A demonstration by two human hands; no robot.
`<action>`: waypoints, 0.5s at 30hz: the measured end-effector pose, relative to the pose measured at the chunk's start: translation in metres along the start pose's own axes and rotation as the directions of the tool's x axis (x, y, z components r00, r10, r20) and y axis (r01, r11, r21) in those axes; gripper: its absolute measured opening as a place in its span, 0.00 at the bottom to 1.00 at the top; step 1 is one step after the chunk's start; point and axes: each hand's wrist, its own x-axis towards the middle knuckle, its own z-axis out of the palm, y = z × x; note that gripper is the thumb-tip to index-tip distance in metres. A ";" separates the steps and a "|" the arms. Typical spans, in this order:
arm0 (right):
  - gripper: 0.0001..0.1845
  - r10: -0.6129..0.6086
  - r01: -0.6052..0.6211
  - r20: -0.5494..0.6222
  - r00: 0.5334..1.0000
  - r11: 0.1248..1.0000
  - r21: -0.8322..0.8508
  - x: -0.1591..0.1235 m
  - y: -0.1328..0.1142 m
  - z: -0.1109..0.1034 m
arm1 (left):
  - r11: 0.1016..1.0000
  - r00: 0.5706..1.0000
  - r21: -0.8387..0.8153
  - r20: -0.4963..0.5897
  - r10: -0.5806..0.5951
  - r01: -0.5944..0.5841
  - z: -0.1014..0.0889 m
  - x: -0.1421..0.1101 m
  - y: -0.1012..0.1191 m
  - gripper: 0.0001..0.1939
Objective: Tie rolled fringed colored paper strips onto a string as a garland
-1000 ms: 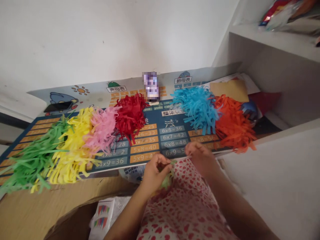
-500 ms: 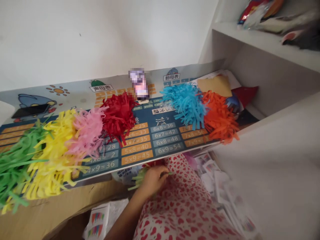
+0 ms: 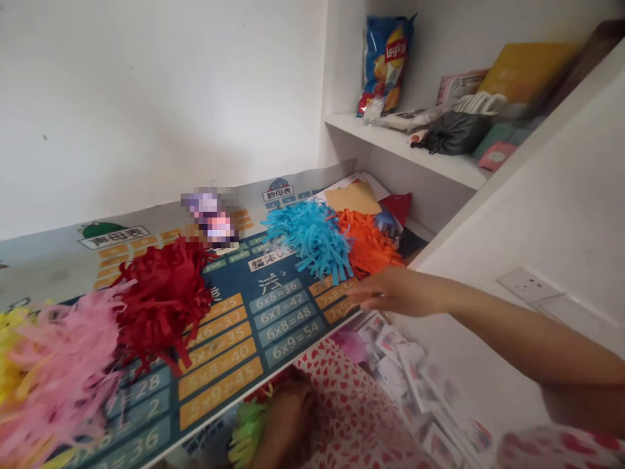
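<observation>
- Site: a white shelf unit (image 3: pixel 405 140) stands against a white wall (image 3: pixel 146 117). The upper shelf holds a Lay's bag (image 3: pixel 385 62) and a black pouch (image 3: pixel 454 133). A wall socket (image 3: pixel 527 286) is on the right-hand panel.
- Work surface: a printed multiplication chart (image 3: pixel 273 332) lies on the lower shelf, its near edge overhanging. A pixelated object (image 3: pixel 209 215) stands at its far side, detail unreadable.
- Paper tufts on chart: yellow (image 3: pixel 10 345), cut off by the frame, then pink (image 3: pixel 63 371), red (image 3: pixel 161 293), blue (image 3: pixel 310 238) and orange (image 3: pixel 366 241). Neighbouring tufts touch or overlap, except for a gap between red and blue.
- Below chart: loose printed cards (image 3: pixel 390 371) lie beside a heart-print garment (image 3: pixel 351 417).
- Right hand (image 3: pixel 395 291): extended across the chart's near edge, slightly blurred. Fingers are straight, released and empty, and lie just short of the orange tuft.
- Left hand (image 3: pixel 288 420): low in shadow beneath the chart's near edge. Fingers are closed on the green paper strips; exact finger placement cannot be confirmed.
- Green strips (image 3: pixel 249 433): a small bunch at the left hand, above the lap and apart from the row of tufts.
- Handling note: in my judgement, a firm hold at the bunch's base and clearance from the chart edge would best protect the strips from creasing.
</observation>
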 end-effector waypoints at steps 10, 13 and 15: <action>0.16 0.353 -0.351 -0.083 0.932 0.820 -0.451 0.084 0.032 0.010 | 0.980 0.943 -0.065 -0.292 0.162 -0.189 0.016 -0.013 -0.037 0.16; 0.13 0.408 -0.401 -0.091 0.909 0.792 -0.459 0.079 0.043 0.001 | 0.963 0.923 -0.069 -0.310 0.229 -0.262 0.010 -0.021 -0.036 0.17; 0.16 0.458 -0.487 -0.178 0.871 0.759 -0.432 0.075 0.052 -0.016 | 0.954 0.916 -0.092 -0.317 0.245 -0.287 0.003 -0.026 -0.031 0.15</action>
